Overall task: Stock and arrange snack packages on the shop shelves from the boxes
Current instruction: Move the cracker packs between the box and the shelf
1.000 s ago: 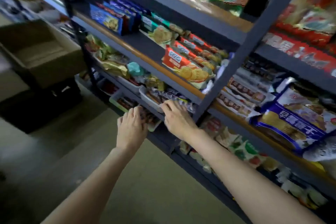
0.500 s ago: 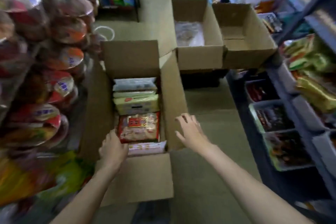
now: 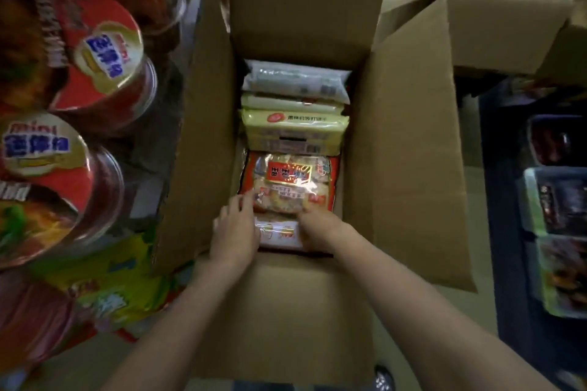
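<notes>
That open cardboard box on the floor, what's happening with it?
A person is reaching into the open cardboard box with both hands. The left hand and right hand are at the near end of a red snack packet, apparently about to lift it. Further back lie a yellow packet and a white packet. Instant noodle cups fill the left shelf.

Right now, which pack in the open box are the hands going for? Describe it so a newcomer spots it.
Find the tall open cardboard box in the middle of the floor, packs lined up inside. The red snack pack lies near its close end, left hand and right hand at its near edge. Unlike the pale yellow pack behind it, it is red with a clear window.
</notes>
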Demonstrator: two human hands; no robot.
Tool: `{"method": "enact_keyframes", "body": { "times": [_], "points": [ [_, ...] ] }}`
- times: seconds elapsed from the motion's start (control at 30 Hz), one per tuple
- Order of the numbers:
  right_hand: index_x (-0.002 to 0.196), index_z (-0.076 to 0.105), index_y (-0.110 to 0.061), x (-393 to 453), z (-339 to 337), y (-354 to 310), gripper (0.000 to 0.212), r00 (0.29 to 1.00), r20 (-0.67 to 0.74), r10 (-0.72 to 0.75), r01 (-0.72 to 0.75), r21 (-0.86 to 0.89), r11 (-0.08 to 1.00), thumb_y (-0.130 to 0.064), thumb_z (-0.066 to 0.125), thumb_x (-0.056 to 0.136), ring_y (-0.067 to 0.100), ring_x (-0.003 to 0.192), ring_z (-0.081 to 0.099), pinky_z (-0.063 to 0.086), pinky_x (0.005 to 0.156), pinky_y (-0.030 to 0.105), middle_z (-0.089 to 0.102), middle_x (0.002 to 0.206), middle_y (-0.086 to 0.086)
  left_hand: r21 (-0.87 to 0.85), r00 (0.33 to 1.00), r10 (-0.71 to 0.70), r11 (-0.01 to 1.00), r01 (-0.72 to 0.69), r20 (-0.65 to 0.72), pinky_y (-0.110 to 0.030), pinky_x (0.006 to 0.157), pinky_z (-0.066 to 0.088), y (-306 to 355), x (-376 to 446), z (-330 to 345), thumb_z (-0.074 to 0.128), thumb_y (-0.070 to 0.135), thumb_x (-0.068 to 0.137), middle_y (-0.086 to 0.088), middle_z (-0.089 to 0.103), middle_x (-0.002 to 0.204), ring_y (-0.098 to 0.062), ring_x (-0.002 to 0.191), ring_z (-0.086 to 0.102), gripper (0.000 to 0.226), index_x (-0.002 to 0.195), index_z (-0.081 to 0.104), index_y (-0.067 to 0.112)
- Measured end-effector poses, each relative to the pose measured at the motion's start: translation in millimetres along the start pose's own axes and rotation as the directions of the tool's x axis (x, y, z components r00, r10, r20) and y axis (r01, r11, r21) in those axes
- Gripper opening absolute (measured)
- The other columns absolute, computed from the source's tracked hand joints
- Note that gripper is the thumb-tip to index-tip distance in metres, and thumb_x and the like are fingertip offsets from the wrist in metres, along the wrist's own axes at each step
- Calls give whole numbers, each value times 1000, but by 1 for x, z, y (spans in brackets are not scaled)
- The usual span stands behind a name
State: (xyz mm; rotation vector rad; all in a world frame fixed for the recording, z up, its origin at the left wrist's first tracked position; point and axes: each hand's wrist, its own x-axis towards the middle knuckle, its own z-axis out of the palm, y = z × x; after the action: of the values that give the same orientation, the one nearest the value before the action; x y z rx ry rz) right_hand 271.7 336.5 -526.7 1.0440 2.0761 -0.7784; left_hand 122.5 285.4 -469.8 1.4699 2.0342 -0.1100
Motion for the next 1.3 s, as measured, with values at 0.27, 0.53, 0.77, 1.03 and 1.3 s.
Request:
{"method": "enact_keyframes", "body": {
  "times": [0.27, 0.53, 0.77, 1.03, 1.3],
  "points": [
    [129, 47, -7, 8, -12, -8, 47, 996, 85, 13, -31, 211, 977, -10, 64, 85, 29, 115, 53, 44, 89, 33, 50, 131, 13, 127, 999, 26, 991, -31, 42, -37, 109, 26, -5, 17, 16, 58, 11, 87, -8, 16, 152, -28, 135, 27, 72, 147, 18, 20],
    [87, 49, -19, -188, -156, 37, 38, 986, -102, 130, -110, 188, 976, -32, 81, 70, 20, 71, 54, 42, 58, 26, 53, 79, -1, 392, 866, 479, 832, -393, -147, -48, 105, 23, 96, -33, -74, 74, 19, 70, -3, 34, 149, -37, 133, 29, 80, 140, 37, 21],
    [109, 57, -10, -429, -135, 122, 48, 880, -321, 349, -253, 304, 919, -34, 78, 73, 20, 88, 57, 46, 68, 33, 57, 94, 2, 637, 159, 938, 329, -697, -309, -38, 61, 48, 275, -129, -130, 74, 16, 52, -3, 54, 99, -29, 88, 40, 57, 102, 47, 19],
    [144, 25, -30, -671, 73, 173, 76, 891, -75, 448, -41, 969, 244, -20, 69, 84, 7, 118, 46, 45, 98, 27, 44, 138, -6, 793, -429, 876, -95, -601, -221, -40, 72, 37, 420, -315, -59, 46, 15, 77, -5, 43, 120, -31, 99, 42, 43, 119, 44, 21],
    [138, 37, -9, -781, 240, 170, 69, 491, -144, 859, -152, 957, 247, -27, 73, 82, 20, 119, 49, 46, 94, 34, 46, 128, -1, 669, -280, 957, -164, -725, -69, -43, 81, 42, 507, -454, 65, 89, 46, 36, -6, 62, 111, -27, 98, 51, 104, 128, 47, 23]
  ]
}}
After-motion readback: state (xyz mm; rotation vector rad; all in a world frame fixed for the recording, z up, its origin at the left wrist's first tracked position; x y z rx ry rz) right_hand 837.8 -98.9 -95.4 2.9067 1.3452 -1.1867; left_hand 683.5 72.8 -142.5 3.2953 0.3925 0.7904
